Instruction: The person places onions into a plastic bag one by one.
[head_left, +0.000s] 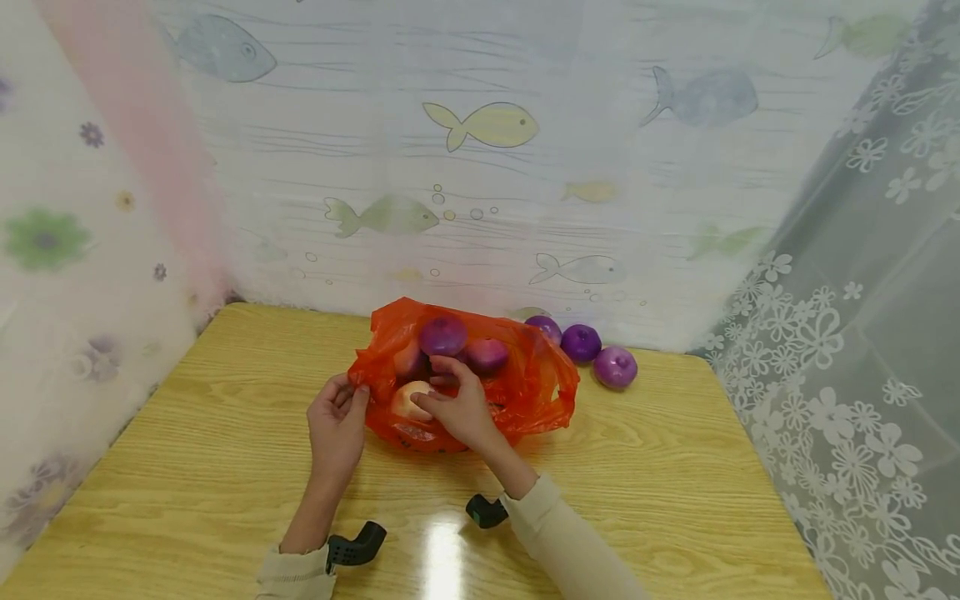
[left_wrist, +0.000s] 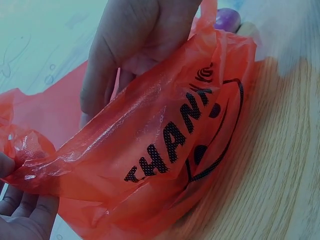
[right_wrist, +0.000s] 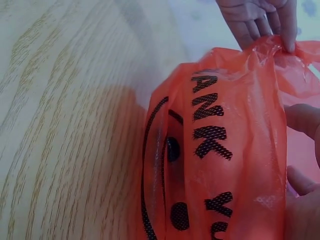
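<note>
A red plastic bag with THANK YOU lettering sits mouth-up on the table. My left hand pinches the left edge of its mouth between thumb and fingers. Over the opening, my right hand reaches in with thumb and fingers spread apart. Beside its thumb lies a pale, round onion-like item. Purple onions, one on top and another to its right, show in the bag. In the right wrist view, the bag's wall hides what lies below the right fingers.
Outside the bag at the back right, three purple onions rest on the wooden table: one by the bag, a dark one and a lighter one. A fish-patterned curtain hangs along the back edge, with more curtains at both sides.
</note>
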